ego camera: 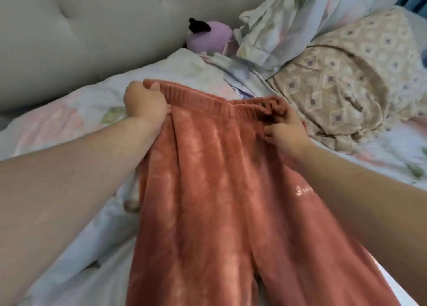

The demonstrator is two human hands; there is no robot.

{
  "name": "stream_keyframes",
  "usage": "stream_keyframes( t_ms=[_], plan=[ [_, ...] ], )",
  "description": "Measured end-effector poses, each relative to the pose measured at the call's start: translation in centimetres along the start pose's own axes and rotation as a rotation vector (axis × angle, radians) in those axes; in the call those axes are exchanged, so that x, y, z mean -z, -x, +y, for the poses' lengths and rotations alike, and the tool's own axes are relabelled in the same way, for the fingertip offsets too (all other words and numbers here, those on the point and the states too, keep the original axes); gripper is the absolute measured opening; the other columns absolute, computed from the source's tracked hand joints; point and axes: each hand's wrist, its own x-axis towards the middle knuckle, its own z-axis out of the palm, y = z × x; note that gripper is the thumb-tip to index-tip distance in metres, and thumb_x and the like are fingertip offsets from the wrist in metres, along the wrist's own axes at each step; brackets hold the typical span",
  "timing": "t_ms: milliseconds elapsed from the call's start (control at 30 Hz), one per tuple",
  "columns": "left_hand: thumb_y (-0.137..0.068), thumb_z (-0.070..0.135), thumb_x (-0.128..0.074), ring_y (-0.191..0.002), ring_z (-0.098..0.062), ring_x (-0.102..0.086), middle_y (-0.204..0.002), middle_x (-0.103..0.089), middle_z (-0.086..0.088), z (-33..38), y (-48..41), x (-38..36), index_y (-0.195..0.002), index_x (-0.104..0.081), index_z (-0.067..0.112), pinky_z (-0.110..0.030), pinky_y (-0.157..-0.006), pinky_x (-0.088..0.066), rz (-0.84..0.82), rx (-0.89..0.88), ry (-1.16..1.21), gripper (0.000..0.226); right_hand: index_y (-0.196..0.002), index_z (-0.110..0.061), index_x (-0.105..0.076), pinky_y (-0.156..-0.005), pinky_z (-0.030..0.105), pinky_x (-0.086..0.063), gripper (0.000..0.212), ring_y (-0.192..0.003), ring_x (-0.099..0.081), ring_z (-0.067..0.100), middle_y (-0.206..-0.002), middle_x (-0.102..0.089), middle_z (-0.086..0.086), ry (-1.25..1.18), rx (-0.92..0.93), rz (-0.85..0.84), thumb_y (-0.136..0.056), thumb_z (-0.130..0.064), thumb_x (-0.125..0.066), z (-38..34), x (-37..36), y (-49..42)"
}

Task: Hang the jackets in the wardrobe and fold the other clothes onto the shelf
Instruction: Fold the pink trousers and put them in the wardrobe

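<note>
Head view, looking down at a bed.

Nearest: two bare forearms reach in from the lower corners. Between them a pair of rust-orange fleece trousers (pixel 221 190) is held up over the bed, legs hanging toward the camera and splitting near the bottom edge. Pale script embroidery (pixel 304 190) on the trousers' right side, partly hidden by the right forearm; unreadable.

Left hand (pixel 145 102): fingers closed on the left end of the ribbed elastic waistband (pixel 208 100), thumb tucked over the top edge. Right hand (pixel 286 132): fingers pinched on the right end of the waistband, fabric bunched under them. The waistband runs taut between the two hands.

Under and around the trousers: white bedsheet with pale floral print (pixel 69 120), rumpled.

Farther right: beige quilt with diamond pattern (pixel 346 79), heaped, lying on the sheet, just beside the right hand.

Behind that: floral pillow or bedding (pixel 284 23), crumpled against the headboard.

Farthest: lilac plush toy with a black part on top (pixel 208 36), wedged between the bedding and the tufted grey-beige headboard (pixel 80 33).
</note>
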Motion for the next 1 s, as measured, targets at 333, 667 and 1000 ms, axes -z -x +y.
stream_keyframes(
  t_ms=[333, 667, 1000],
  plan=[
    [-0.072, 0.048, -0.079, -0.136, -0.024, -0.041, -0.154, -0.029, -0.013, -6.3, -6.8, -5.7, -0.144, -0.041, 0.022, -0.03, -0.11, -0.038, -0.127, -0.484, -0.332, 0.086, -0.159, -0.014, 0.001, -0.094, 0.049, -0.04, 0.092, -0.109, -0.055, 0.041, -0.114, -0.063, 0.026, 0.966, 0.302, 0.196, -0.081, -0.049, -0.034, 6.1, -5.7, -11.4],
    [-0.078, 0.037, -0.079, -0.138, -0.039, -0.036, -0.151, -0.035, -0.025, -6.2, -8.8, -8.5, -0.144, -0.047, 0.011, -0.046, -0.107, -0.038, -0.152, -0.523, -0.509, 0.078, -0.157, -0.001, -0.009, -0.092, 0.047, -0.037, 0.09, -0.111, -0.05, 0.038, -0.125, -0.062, 0.019, 1.066, 0.315, 0.225, -0.08, -0.045, -0.026, 7.5, -5.8, -12.7],
    [-0.074, 0.061, -0.052, -0.133, -0.038, -0.043, -0.148, -0.04, -0.023, -5.6, -9.1, -8.6, -0.139, -0.051, 0.009, -0.051, -0.1, -0.044, -0.154, -0.519, -0.539, 0.083, -0.156, 0.0, -0.014, -0.093, 0.048, -0.039, 0.088, -0.112, -0.051, 0.036, -0.127, -0.062, 0.018, 1.053, 0.282, 0.22, -0.081, -0.045, -0.027, 7.2, -6.0, -13.0]
  ],
)
